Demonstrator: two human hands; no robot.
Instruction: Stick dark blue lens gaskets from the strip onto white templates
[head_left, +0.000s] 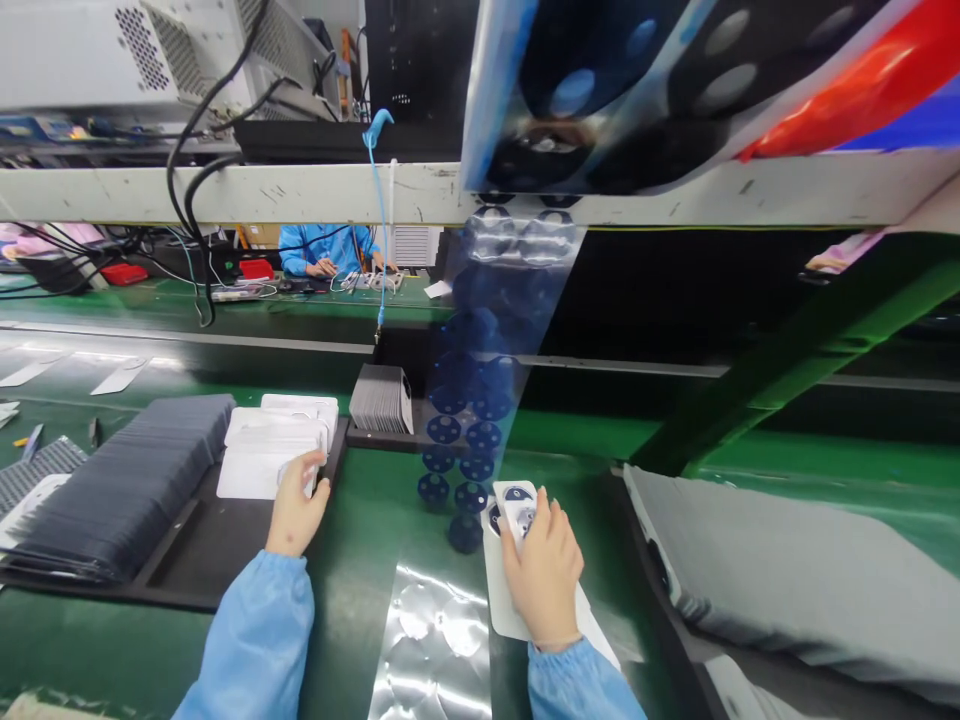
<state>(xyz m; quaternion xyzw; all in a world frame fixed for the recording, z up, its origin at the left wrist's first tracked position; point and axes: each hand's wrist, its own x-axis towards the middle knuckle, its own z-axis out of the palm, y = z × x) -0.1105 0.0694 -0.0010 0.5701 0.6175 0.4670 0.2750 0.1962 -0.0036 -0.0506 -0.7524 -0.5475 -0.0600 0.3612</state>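
My left hand (pixel 295 510) reaches to a small pile of thin white panels (pixel 262 465) in a black tray, with thumb and fingers closed on the edge of one. My right hand (pixel 546 575) is closed on a white panel with dark round lens-like circles (pixel 516 500). This panel lies over another white panel (pixel 504 605) on the green bench. Between my hands, a clear film strip with dark blue round stickers (pixel 477 437) hangs down to the bench. Its lower stretch, a bare shiny film (pixel 433 640), runs towards me.
A long row of dark sleeved panels (pixel 135 480) fills the tray's left side. Upright grey cards (pixel 381 398) stand in a black holder. A grey stack (pixel 795 580) lies at right. A beam (pixel 300 195) crosses above; a person in blue (pixel 330 250) sits beyond.
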